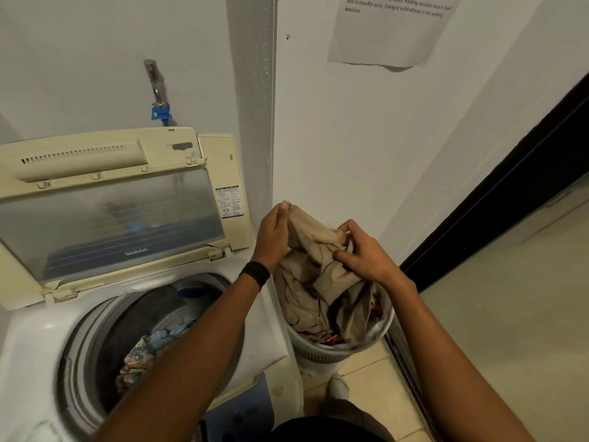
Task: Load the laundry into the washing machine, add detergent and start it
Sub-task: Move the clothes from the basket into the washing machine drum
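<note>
You're mid-load: l. hand (274, 232) pinches the top edge of the crumpled beige cloth garment (310, 232), r. hand (363, 255) grips it lower, half out of the round pale plastic laundry basket (322, 354) beside the white top-load washer (32, 346), lid up. Next, prob.: lift clear, swing left, drop into the drum (143, 314).

White walls (318, 122) meet at a corner, a printed notice (389, 30) hung above beige floor tiles (379, 378).

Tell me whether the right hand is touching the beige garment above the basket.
Touching. The head view shows the right hand pinching a fold of the beige garment, fingers curled into the cloth with no gap.
</note>
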